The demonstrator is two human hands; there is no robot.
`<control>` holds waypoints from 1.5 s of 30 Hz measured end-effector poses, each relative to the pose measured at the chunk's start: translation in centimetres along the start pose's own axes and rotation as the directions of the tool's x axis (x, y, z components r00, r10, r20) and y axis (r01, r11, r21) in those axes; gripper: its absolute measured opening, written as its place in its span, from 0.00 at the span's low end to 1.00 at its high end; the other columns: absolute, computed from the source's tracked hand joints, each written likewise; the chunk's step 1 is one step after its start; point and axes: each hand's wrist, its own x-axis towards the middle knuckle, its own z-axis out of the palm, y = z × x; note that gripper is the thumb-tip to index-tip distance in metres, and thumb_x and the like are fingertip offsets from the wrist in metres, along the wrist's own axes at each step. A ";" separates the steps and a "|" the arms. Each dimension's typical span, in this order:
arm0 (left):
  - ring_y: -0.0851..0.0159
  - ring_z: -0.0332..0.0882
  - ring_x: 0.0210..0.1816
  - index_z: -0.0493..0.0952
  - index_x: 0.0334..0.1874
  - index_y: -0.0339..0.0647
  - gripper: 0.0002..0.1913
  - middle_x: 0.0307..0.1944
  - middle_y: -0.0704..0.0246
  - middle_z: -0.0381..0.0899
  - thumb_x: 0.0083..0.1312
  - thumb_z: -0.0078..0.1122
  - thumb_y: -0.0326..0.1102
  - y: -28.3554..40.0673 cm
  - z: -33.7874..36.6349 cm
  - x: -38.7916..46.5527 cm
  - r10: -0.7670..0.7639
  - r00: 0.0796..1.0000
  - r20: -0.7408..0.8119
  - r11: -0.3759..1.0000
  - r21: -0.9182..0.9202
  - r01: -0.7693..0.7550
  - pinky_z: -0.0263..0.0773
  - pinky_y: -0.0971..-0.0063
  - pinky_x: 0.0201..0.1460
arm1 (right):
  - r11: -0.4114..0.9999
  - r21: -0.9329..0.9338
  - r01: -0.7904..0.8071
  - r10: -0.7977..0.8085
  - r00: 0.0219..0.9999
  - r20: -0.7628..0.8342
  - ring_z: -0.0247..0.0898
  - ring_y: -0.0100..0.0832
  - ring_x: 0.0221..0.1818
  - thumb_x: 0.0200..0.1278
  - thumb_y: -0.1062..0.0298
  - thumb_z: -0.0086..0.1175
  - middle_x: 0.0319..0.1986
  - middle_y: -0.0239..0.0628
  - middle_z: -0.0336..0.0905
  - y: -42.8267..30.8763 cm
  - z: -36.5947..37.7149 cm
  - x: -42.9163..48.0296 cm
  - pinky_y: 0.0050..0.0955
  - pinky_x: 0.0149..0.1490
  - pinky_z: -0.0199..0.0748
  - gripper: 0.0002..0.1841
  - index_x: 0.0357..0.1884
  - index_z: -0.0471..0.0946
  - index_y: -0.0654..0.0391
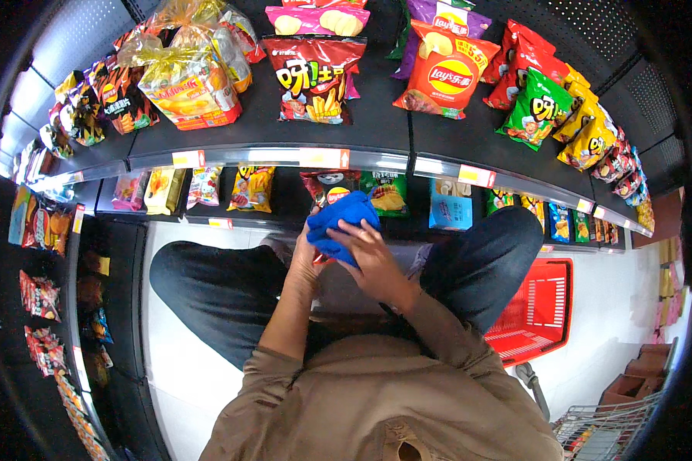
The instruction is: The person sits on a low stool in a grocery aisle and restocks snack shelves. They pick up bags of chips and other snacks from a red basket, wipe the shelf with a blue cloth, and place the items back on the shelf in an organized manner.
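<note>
In front of my lap, a bunched blue cloth point(346, 222) lies over a red packet point(322, 258), most of which is hidden. My left hand point(304, 248) grips the packet from the left side, its thumb up along the cloth. Spread over the top of the cloth are the fingers of my right hand point(372, 253), which presses it against the packet. Just beyond the cloth, a dark red Lay's bag point(330, 187) shows under the upper shelf's edge. Beside it stands a green chip bag point(385, 193).
The upper black shelf point(375, 129) bears a brown-red snack bag point(317, 80), an orange Lay's bag point(447, 72) and a wrapped gift bundle point(190, 86). A red shopping basket point(530, 311) is on the floor at right, near a wire cart point(611, 426). Side shelving point(115, 276) runs along the left.
</note>
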 end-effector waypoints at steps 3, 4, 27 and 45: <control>0.52 0.82 0.54 0.71 0.66 0.39 0.33 0.57 0.54 0.80 0.70 0.55 0.59 1.4 1.2 -1.1 -0.080 0.995 0.066 0.989 -0.118 0.087 0.78 0.56 0.59 | 1.000 0.007 -0.001 0.000 0.978 0.210 0.56 0.40 0.74 0.56 0.74 0.61 0.68 0.35 0.68 -0.7 -0.7 -1.8 0.51 0.77 0.47 0.34 0.69 0.69 0.51; 0.53 0.84 0.49 0.73 0.64 0.39 0.33 0.54 0.55 0.82 0.69 0.55 0.60 1.6 1.5 -0.8 -0.025 0.999 0.029 0.998 -0.050 0.026 0.80 0.57 0.55 | 0.997 0.074 -0.030 0.010 0.964 0.265 0.56 0.42 0.74 0.55 0.76 0.62 0.68 0.39 0.67 -0.6 -0.8 -2.6 0.51 0.77 0.48 0.36 0.69 0.69 0.50; 0.58 0.86 0.41 0.74 0.54 0.36 0.21 0.44 0.60 0.85 0.61 0.67 0.36 1.2 -0.8 -4.2 0.085 0.984 -0.155 0.995 0.073 -0.075 0.84 0.62 0.46 | 0.689 0.443 -0.573 0.636 0.772 0.009 0.76 0.30 0.42 0.76 0.48 0.49 0.39 0.38 0.81 2.1 2.5 -2.6 0.31 0.50 0.71 0.23 0.46 0.77 0.62; 0.62 0.83 0.45 0.72 0.58 0.35 0.21 0.47 0.63 0.81 0.65 0.62 0.36 7.5 -0.3 -11.3 0.398 0.822 -0.408 0.915 0.240 -0.323 0.79 0.68 0.52 | 0.867 -0.116 -0.484 0.481 0.875 -0.056 0.73 0.57 0.49 0.72 0.53 0.52 0.47 0.56 0.77 16.3 16.8 8.3 0.46 0.56 0.72 0.21 0.53 0.76 0.62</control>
